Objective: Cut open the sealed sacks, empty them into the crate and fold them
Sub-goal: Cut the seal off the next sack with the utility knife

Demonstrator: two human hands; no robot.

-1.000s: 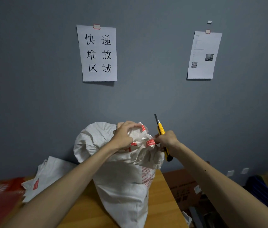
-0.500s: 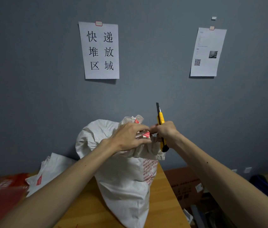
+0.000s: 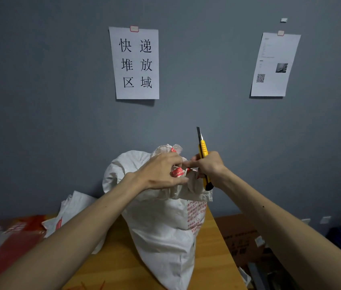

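On the wooden table (image 3: 213, 248), near its right edge, a full white sack (image 3: 165, 227) is stood upright. Its bunched neck, bound with red tape (image 3: 177, 172), is gripped by the left hand (image 3: 161, 172), fingers curled round it. A yellow knife (image 3: 203, 149) is clenched in the right hand (image 3: 209, 166), blade bared upward. Should the blade slip off the tape, the left fingers just beside it could be cut.

— What's on the wooden counter (image 3: 213, 258)?
— A white woven sack (image 3: 161, 233) standing upright (red print down its side), a second white sack (image 3: 75, 208) slumped left of it, and a red thing (image 3: 17, 233), blurred.
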